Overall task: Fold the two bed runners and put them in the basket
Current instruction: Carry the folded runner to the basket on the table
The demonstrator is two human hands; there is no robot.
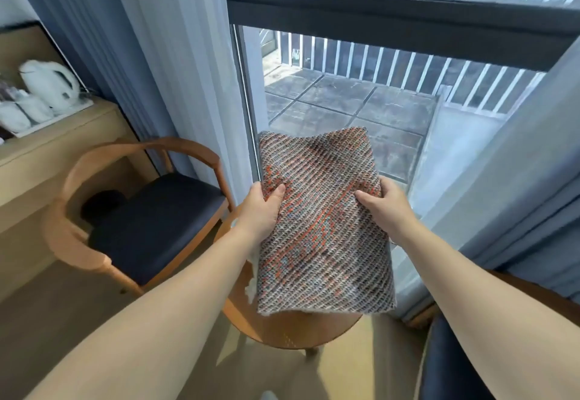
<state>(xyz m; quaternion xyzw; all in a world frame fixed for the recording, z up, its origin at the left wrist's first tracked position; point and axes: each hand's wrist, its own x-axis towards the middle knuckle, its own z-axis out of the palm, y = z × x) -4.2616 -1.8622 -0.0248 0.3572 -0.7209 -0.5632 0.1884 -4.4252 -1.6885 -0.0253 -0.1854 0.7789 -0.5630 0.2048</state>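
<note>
A folded bed runner [323, 230], woven in grey, white and orange, is held up in the air in front of me. My left hand [262, 208] grips its left edge with the thumb on top. My right hand [384, 208] grips its right edge the same way. The runner hangs above a small round wooden table [292, 330]. No basket and no second runner are in view.
A wooden armchair with a dark seat [150, 223] stands to the left. Behind it is a wooden counter [47, 148] with a white kettle [51, 84] and cups. Curtains [157, 54] and a glass balcony door [345, 101] are ahead. Another dark seat [452, 368] is at the lower right.
</note>
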